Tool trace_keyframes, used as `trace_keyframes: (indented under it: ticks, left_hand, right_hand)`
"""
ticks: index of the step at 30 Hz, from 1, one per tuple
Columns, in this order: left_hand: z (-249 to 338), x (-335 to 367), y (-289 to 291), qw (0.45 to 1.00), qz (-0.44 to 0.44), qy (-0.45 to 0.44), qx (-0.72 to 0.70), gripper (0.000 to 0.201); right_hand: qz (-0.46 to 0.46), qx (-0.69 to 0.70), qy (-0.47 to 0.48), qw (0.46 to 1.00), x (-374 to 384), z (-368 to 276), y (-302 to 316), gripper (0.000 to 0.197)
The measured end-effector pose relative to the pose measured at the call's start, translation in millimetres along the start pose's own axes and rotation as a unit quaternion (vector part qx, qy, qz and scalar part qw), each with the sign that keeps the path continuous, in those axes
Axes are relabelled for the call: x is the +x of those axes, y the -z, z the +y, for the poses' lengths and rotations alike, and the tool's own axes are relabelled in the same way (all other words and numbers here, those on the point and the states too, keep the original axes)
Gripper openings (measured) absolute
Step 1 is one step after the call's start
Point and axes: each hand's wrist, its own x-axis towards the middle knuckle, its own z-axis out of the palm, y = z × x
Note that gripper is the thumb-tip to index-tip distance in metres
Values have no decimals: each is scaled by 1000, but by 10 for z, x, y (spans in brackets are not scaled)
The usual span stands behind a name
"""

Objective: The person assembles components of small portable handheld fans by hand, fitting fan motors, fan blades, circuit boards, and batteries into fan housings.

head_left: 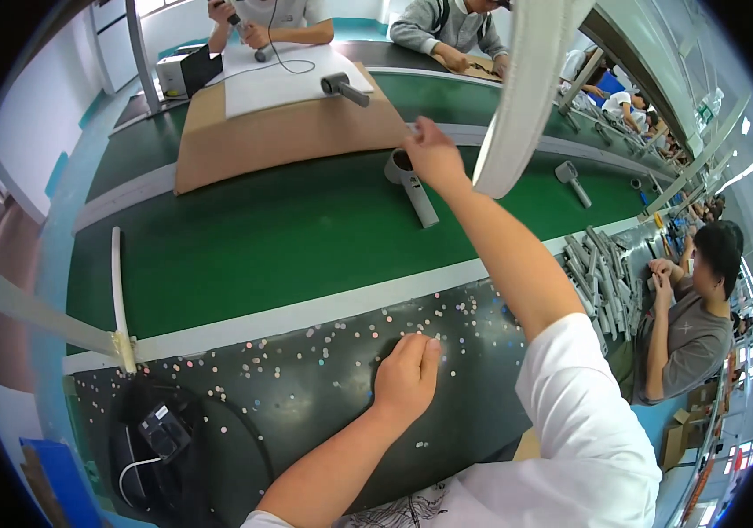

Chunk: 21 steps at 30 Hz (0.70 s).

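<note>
My right hand [434,157] reaches out over the green conveyor belt, its fingers bent and a little blurred. Beside and partly behind it lies a grey hair dryer-shaped housing [421,204], a round head with a straight handle; whether I touch it, I cannot tell. On the dark bench in front of me, my left hand [405,378] rests loosely closed, with nothing visible in it. Small round stickers [332,328] in pale colours are scattered over the bench around that hand.
Another grey housing [573,183] lies farther right on the belt, and one [345,89] on cardboard [288,150] opposite. A pile of grey parts [603,280] sits beside a seated person [693,308]. A white post [517,97] hangs near my right arm. A black bag-like object [161,440] is at left.
</note>
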Motion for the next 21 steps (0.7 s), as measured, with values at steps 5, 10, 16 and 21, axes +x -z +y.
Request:
trace_keyframes:
  ticks: [5, 10, 16, 21]
  left_hand:
    - [-164, 26, -122, 1000, 21, -18, 12, 24]
    - [-132, 55, -104, 976, 67, 47, -201, 26]
    - [96, 61, -248, 940, -87, 58, -323, 46]
    - [158, 149, -432, 936, -13, 177, -303, 28]
  right_hand:
    - [-74, -170, -27, 982, -1105, 73, 84, 46]
    - [-180, 606, -302, 713, -1652, 273, 388, 31]
    - [-219, 683, -261, 646, -3076, -213, 1250, 33]
    - [-150, 333, -107, 925, -3463, -109, 1419, 39]
